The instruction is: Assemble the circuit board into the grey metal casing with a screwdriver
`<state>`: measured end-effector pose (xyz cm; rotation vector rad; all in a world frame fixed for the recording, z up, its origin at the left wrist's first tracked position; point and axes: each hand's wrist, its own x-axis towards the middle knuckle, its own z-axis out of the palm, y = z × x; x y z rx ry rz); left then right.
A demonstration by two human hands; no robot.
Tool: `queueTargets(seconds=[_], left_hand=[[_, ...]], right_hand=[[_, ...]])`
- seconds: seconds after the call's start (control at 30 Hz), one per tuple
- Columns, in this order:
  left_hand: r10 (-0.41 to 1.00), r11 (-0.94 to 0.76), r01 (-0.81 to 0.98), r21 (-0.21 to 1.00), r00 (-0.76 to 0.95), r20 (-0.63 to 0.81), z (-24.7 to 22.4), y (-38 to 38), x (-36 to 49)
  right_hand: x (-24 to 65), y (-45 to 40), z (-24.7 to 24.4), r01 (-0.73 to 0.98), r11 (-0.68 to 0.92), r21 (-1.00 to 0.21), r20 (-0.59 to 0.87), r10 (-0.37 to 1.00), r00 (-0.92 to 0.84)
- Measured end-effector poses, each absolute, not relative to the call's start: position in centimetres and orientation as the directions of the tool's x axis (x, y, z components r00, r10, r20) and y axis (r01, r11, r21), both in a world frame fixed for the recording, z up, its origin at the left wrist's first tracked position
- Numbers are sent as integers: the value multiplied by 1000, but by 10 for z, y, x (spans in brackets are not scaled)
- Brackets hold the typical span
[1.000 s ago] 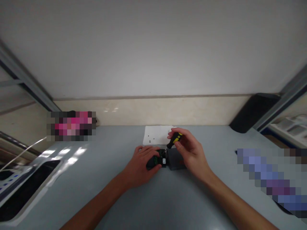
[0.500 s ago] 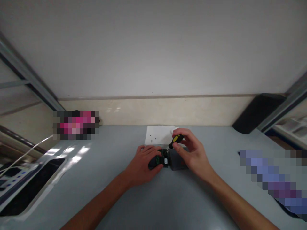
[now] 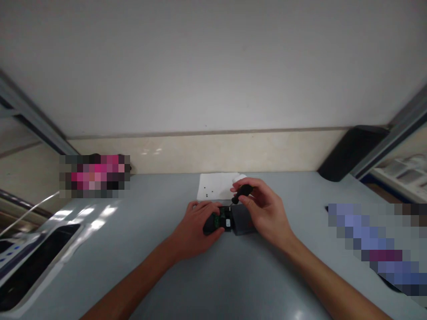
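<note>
An opened black device (image 3: 209, 225) with a bare green circuit board and a small white label lies on the table at the centre. My left hand (image 3: 193, 231) is wrapped around its left end. A dark grey flat piece (image 3: 241, 220) adjoins the device on the right, partly beneath my right hand (image 3: 271, 212). Between the thumb and fingers of that hand is a small black screwdriver (image 3: 244, 192), tilted, its tip down at the board's upper right edge. Whether the tip sits in a screw is too small to tell.
Behind the device is a sheet of white paper (image 3: 220, 183) with several tiny dark screws (image 3: 206, 195). A black speaker-like object (image 3: 350, 153) leans at the back right. Blurred-out items occupy the back left and right side. A dark panel with a pale rim (image 3: 43, 262) is at the left.
The screwdriver handle has turned in my right fingers, so its yellow marking no longer shows. My left hand keeps its hold on the device. The whole view has shifted slightly.
</note>
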<state>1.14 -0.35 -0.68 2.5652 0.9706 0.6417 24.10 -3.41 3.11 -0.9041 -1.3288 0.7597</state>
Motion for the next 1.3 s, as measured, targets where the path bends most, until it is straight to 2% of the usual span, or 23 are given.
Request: queueTargets(seconds=[0.37,0.67,1.0,1.3], left_hand=[[689,-709,535,460,666,287,-8,-2,11],[706,-685,514,517,642,298,-9,-2,10],[699,-690,520,504,658,279,-8,-2,8],[688,-703,514,492,665,290,-13,1,7]], right_hand=[[240,-39,30,35,476,-879,477,875,84],[237,-44,36,108,504,-857,514,852,102],[236,-40,29,82,503,-860,510,852,117],[233,-43,29,104,557,-824,566,816,117]])
